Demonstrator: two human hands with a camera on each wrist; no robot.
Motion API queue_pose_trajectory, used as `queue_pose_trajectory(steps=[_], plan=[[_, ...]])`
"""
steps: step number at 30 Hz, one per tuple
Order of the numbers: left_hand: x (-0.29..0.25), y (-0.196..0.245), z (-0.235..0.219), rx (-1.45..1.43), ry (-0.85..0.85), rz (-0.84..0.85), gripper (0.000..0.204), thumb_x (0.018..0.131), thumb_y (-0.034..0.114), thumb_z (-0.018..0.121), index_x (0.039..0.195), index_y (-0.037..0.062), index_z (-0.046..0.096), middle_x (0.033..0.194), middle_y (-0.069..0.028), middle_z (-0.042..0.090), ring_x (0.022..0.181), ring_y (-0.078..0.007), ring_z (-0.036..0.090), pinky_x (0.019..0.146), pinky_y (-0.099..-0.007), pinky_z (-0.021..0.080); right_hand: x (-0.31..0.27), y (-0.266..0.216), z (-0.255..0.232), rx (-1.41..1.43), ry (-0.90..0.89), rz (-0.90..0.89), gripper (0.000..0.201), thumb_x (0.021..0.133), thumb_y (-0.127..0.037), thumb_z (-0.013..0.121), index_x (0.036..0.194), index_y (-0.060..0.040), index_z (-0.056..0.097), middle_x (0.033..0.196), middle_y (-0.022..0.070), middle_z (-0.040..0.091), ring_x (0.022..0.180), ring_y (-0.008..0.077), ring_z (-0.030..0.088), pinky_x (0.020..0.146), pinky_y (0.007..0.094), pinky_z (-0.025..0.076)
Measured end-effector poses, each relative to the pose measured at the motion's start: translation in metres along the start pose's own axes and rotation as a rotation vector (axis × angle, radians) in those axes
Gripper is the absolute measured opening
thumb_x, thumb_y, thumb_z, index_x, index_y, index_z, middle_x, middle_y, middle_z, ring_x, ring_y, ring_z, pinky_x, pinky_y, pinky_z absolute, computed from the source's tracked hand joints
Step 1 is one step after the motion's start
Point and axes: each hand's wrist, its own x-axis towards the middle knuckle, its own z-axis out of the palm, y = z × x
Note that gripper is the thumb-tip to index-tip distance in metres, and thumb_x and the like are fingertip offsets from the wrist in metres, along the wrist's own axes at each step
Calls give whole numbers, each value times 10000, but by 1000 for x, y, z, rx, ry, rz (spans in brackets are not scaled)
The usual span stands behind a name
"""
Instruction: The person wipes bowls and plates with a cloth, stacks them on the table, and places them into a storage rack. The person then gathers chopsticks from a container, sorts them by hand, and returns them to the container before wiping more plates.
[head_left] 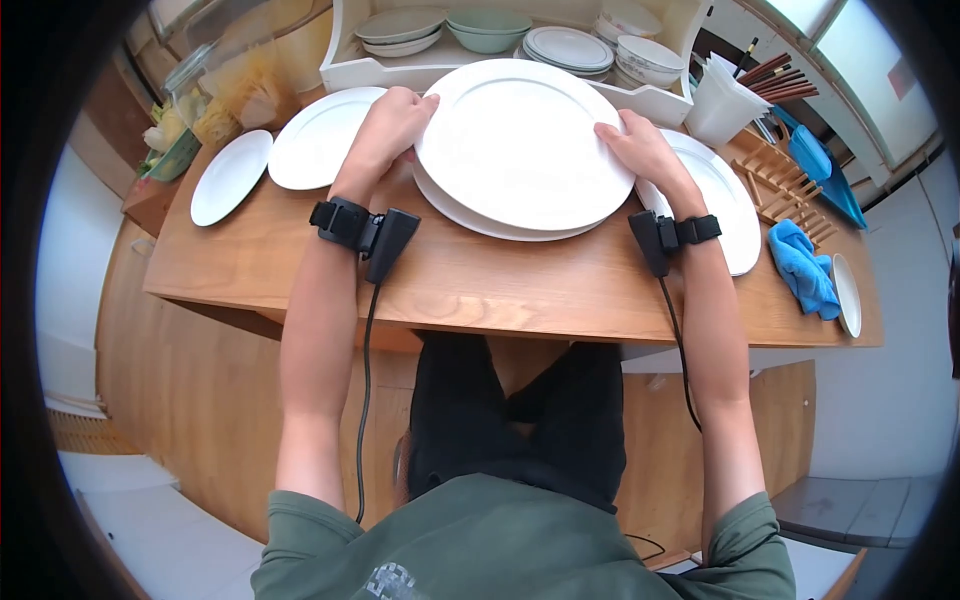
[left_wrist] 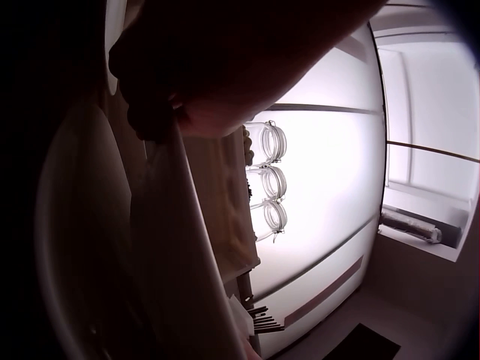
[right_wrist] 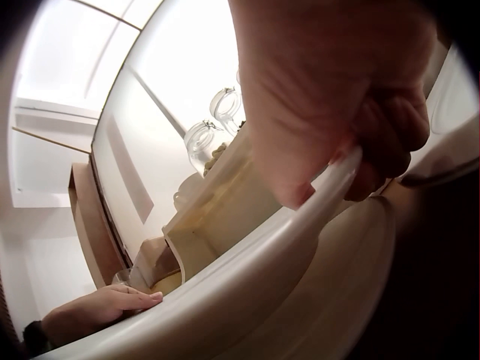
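Both hands hold a large white oval plate point(head_left: 525, 145) by its opposite edges. My left hand point(head_left: 395, 128) grips the left rim, and my right hand point(head_left: 648, 155) has the right rim, thumb on the upper face. A second large white plate point(head_left: 455, 208) shows below it, its near rim sticking out. In the right wrist view, the upper plate point(right_wrist: 247, 266) stands tilted, with a gap over the lower plate point(right_wrist: 352, 262) near my right fingers. Dark in the left wrist view, my left hand point(left_wrist: 217, 67) pinches the plate's edge point(left_wrist: 184, 225).
White plates lie to the left point(head_left: 322, 140) and right point(head_left: 722, 205), with a smaller one point(head_left: 232, 178) further left. Behind, a white shelf point(head_left: 375, 78) holds bowls and plates. At right are a chopstick cup point(head_left: 718, 105), wooden rack point(head_left: 775, 180), blue cloth point(head_left: 803, 268) and small dish point(head_left: 847, 295).
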Motion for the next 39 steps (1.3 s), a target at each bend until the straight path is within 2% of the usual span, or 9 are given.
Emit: queue_pose_trajectory(steps=[7,9,13,16,18,29,34,37,39], plan=[[-1,2,1,381,14,-71,455,924,356,488,759,-40,641,598,-138,613,569,-269,608,622,-388,486,-1,-3,2,-144,-8,-45,563,836,-400,515,1106,89,580,1078,291,609,1035,385,589,912,410,440],[-1,-1,5,568,86,41,457,933,357,476,785,-37,654,662,-157,643,668,-309,633,715,-422,478,-2,-3,2,-165,-6,-38,565,834,-410,506,1105,80,587,1077,287,611,1034,384,589,911,413,442],[-7,11,5,567,-21,-72,443,940,350,470,832,-31,669,743,-186,662,766,-335,643,750,-439,473,-3,-3,5,-252,27,-44,566,840,-424,485,1110,62,593,1062,279,620,1026,378,594,906,425,446],[-5,6,8,612,1,-52,429,942,349,473,889,-23,679,843,-203,672,854,-351,637,771,-448,468,-8,-7,4,-298,38,-35,567,853,-427,468,1113,61,590,1050,272,627,1024,377,596,907,432,445],[-5,-2,10,675,114,91,500,934,398,481,858,-62,662,841,-250,652,823,-381,631,724,-453,469,-8,-7,3,-322,28,-25,566,858,-429,464,1119,59,589,1049,270,628,1023,376,596,907,432,445],[-7,7,9,764,86,38,458,893,425,547,900,-10,689,875,-199,675,841,-349,644,743,-442,479,-10,-11,6,-424,15,-5,563,879,-449,434,1115,37,593,1057,270,626,1028,388,594,905,433,448],[-8,9,5,710,66,-17,435,873,429,584,927,14,700,905,-177,686,873,-325,654,760,-426,489,-13,-23,-1,-382,-22,103,559,853,-469,502,1067,29,639,1016,234,655,990,354,623,877,419,470],[-9,8,4,679,50,-27,437,870,434,586,930,16,699,905,-174,687,877,-320,656,760,-421,491,-12,-18,-10,-329,76,90,564,845,-495,539,1032,25,655,995,231,661,970,348,631,864,417,477],[-10,9,2,688,39,-33,430,865,431,596,936,19,700,912,-177,686,880,-317,656,762,-415,494,-12,-16,-13,-302,56,67,575,840,-511,550,1027,23,656,997,231,660,967,350,631,865,417,476]])
